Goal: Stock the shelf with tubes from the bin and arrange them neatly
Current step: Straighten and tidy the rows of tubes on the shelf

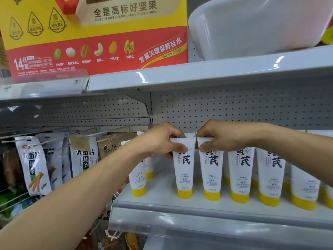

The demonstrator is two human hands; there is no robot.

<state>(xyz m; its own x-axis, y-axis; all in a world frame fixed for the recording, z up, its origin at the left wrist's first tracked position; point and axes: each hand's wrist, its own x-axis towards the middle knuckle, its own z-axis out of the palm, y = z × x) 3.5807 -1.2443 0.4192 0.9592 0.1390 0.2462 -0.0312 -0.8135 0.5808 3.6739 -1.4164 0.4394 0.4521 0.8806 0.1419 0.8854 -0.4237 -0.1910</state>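
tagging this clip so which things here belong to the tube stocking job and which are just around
Job: left hand, left hand's tube, right hand, right hand's tube, other standing tubes, shelf, white tub above (perhaps the bin).
Just around: nut box, hanging snack packets.

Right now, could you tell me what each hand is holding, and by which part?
The left hand pinches one white tube by its flat top end; the right hand pinches the neighbouring tube the same way. Both stand cap-down on the shelf.
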